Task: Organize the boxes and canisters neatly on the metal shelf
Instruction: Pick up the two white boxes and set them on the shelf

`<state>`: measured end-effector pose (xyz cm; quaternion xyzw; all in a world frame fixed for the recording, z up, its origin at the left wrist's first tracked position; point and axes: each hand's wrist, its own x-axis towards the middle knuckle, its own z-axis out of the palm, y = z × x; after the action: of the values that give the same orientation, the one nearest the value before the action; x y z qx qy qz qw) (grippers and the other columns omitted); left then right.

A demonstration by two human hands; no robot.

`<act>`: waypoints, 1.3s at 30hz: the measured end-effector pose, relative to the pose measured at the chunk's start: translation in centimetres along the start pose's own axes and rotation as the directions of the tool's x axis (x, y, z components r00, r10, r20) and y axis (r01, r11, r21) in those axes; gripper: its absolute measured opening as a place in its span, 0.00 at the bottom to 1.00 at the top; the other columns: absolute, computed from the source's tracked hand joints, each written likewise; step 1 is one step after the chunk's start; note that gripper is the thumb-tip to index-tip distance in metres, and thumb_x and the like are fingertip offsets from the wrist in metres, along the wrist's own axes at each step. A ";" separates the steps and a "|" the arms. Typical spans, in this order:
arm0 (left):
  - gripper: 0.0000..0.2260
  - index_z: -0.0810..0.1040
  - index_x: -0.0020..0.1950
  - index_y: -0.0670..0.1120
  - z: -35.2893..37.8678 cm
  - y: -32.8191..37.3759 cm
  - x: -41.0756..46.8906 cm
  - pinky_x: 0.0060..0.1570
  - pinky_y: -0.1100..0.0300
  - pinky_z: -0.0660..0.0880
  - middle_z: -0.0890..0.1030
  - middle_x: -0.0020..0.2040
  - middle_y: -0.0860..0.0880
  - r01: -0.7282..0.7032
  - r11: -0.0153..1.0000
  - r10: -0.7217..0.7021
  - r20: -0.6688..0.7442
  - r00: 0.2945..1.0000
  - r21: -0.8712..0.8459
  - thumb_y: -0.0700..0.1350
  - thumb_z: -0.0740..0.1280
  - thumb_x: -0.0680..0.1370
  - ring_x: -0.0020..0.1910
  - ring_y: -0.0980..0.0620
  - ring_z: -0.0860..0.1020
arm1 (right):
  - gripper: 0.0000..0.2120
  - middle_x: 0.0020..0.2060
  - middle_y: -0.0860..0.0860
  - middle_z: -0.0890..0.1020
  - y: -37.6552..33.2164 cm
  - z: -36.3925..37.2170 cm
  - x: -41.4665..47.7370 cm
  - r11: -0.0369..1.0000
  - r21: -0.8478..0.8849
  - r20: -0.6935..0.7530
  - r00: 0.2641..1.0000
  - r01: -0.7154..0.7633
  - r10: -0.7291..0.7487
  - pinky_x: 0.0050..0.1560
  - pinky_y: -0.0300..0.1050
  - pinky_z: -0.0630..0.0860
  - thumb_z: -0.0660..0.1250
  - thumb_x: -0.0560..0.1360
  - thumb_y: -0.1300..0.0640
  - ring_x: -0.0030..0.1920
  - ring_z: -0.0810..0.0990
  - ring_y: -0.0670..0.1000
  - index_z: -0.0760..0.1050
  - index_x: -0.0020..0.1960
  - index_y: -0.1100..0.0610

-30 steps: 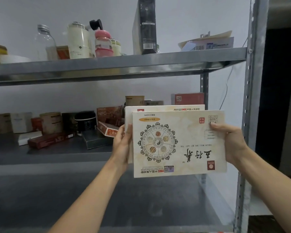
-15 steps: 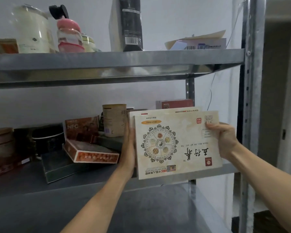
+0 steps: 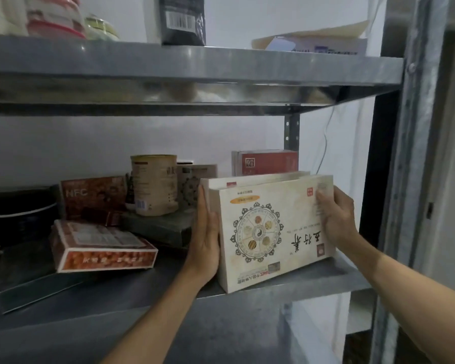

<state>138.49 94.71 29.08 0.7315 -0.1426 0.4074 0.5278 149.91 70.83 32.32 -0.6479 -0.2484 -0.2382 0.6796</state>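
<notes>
The cream box [image 3: 273, 229] on the right carries a black ringed medallion with a yin-yang centre, black calligraphy and small red seals. Far behind it is a red box [image 3: 265, 162]. The canister [image 3: 154, 185] is beige, the metal shelf [image 3: 326, 279] grey.

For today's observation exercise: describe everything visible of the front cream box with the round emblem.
The cream box looks like cardboard, printed upside down with a yin-yang emblem, brush characters and red seals. It stands on a long edge at the right end of the middle shelf. The left hand presses flat on its left end; the right hand holds its upper right corner. A matching box stands behind.
</notes>
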 end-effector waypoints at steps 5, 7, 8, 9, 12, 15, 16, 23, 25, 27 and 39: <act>0.29 0.38 0.74 0.72 1.9 -0.5 0.6 0.75 0.39 0.55 0.51 0.80 0.57 0.034 0.996 -0.041 0.088 0.995 0.078 0.72 0.46 0.76 0.79 0.54 0.52 | 0.24 0.35 0.45 0.76 2.2 1.5 -0.2 0.985 -0.158 -0.258 0.966 -0.067 0.024 0.40 0.47 0.67 0.56 0.79 0.36 0.37 0.74 0.46 0.69 0.45 0.57; 0.30 0.37 0.74 0.72 2.4 -0.4 0.8 0.75 0.39 0.54 0.49 0.80 0.59 0.040 0.991 -0.056 0.123 0.991 0.126 0.74 0.45 0.75 0.79 0.54 0.50 | 0.22 0.37 0.46 0.76 2.9 1.5 0.4 0.976 -0.162 -0.279 0.955 -0.145 0.095 0.45 0.48 0.67 0.55 0.82 0.38 0.41 0.75 0.53 0.69 0.49 0.58; 0.30 0.36 0.73 0.73 2.5 -0.4 0.8 0.75 0.39 0.54 0.48 0.80 0.60 0.051 0.989 -0.070 0.133 0.989 0.142 0.74 0.44 0.74 0.79 0.55 0.50 | 0.23 0.39 0.46 0.76 3.1 1.5 0.7 0.969 -0.172 -0.277 0.952 -0.178 0.126 0.47 0.49 0.67 0.54 0.82 0.38 0.44 0.75 0.54 0.69 0.52 0.58; 0.30 0.36 0.73 0.73 2.5 -0.6 0.9 0.75 0.39 0.54 0.47 0.80 0.61 0.057 0.987 -0.078 0.138 0.987 0.148 0.74 0.44 0.74 0.79 0.55 0.49 | 0.23 0.40 0.46 0.76 3.3 1.4 1.0 0.961 -0.183 -0.272 0.950 -0.206 0.152 0.48 0.49 0.67 0.53 0.81 0.37 0.46 0.75 0.55 0.70 0.54 0.58; 0.30 0.38 0.74 0.71 2.5 -0.9 1.0 0.76 0.41 0.54 0.46 0.79 0.63 0.047 0.988 -0.068 0.141 0.988 0.146 0.74 0.45 0.75 0.79 0.58 0.49 | 0.24 0.47 0.48 0.77 3.4 1.2 1.0 0.949 -0.188 -0.258 0.945 -0.251 0.199 0.51 0.50 0.69 0.52 0.81 0.36 0.49 0.75 0.56 0.68 0.58 0.57; 0.31 0.38 0.75 0.70 2.3 -0.8 1.0 0.76 0.42 0.55 0.48 0.79 0.62 0.068 0.988 -0.089 0.147 0.985 0.142 0.73 0.47 0.75 0.78 0.58 0.50 | 0.25 0.54 0.49 0.77 3.3 1.4 0.7 0.944 -0.209 -0.231 0.950 -0.257 0.208 0.55 0.52 0.70 0.50 0.81 0.34 0.53 0.75 0.55 0.66 0.62 0.54; 0.31 0.38 0.75 0.70 2.3 -0.9 1.0 0.76 0.42 0.55 0.48 0.79 0.62 0.077 0.986 -0.099 0.151 0.983 0.145 0.73 0.47 0.75 0.78 0.58 0.51 | 0.27 0.58 0.50 0.77 3.2 1.5 0.6 0.941 -0.228 -0.220 0.955 -0.250 0.200 0.58 0.53 0.70 0.49 0.80 0.34 0.56 0.75 0.55 0.65 0.65 0.54; 0.29 0.38 0.72 0.75 2.4 -0.3 0.8 0.77 0.45 0.52 0.46 0.74 0.74 0.114 0.978 -0.145 0.178 0.973 0.177 0.69 0.51 0.76 0.78 0.59 0.48 | 0.39 0.75 0.52 0.65 2.2 2.1 -1.3 0.908 -0.337 -0.209 0.960 -0.250 0.186 0.73 0.62 0.62 0.47 0.75 0.29 0.75 0.64 0.56 0.59 0.76 0.55; 0.26 0.41 0.73 0.73 2.3 0.2 0.8 0.77 0.47 0.54 0.48 0.77 0.65 0.133 0.979 -0.160 0.171 0.972 0.156 0.65 0.52 0.80 0.78 0.58 0.50 | 0.34 0.73 0.51 0.68 1.5 2.5 -2.3 0.914 -0.342 -0.200 0.967 -0.220 0.158 0.72 0.61 0.64 0.50 0.76 0.32 0.73 0.66 0.55 0.64 0.73 0.54; 0.26 0.46 0.74 0.69 2.2 1.0 0.4 0.74 0.53 0.59 0.56 0.78 0.59 0.166 0.978 -0.185 0.150 0.971 0.130 0.59 0.56 0.80 0.77 0.57 0.57 | 0.29 0.70 0.51 0.71 0.7 2.9 -3.3 0.919 -0.346 -0.188 0.974 -0.187 0.127 0.70 0.59 0.66 0.54 0.78 0.36 0.71 0.68 0.54 0.67 0.70 0.56; 0.07 0.81 0.55 0.48 -2.8 6.4 -2.7 0.48 0.70 0.73 0.81 0.49 0.57 0.248 0.897 -0.179 -0.211 0.961 0.367 0.41 0.69 0.78 0.48 0.65 0.77 | 0.09 0.52 0.49 0.78 -2.8 6.4 -10.9 0.914 -0.392 0.010 0.994 0.103 -0.108 0.49 0.37 0.64 0.69 0.77 0.53 0.54 0.76 0.50 0.79 0.55 0.55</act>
<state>131.48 94.05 31.57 0.7951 0.0689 0.4285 0.4235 139.65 77.14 27.64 -0.7551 -0.2261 -0.3232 0.5237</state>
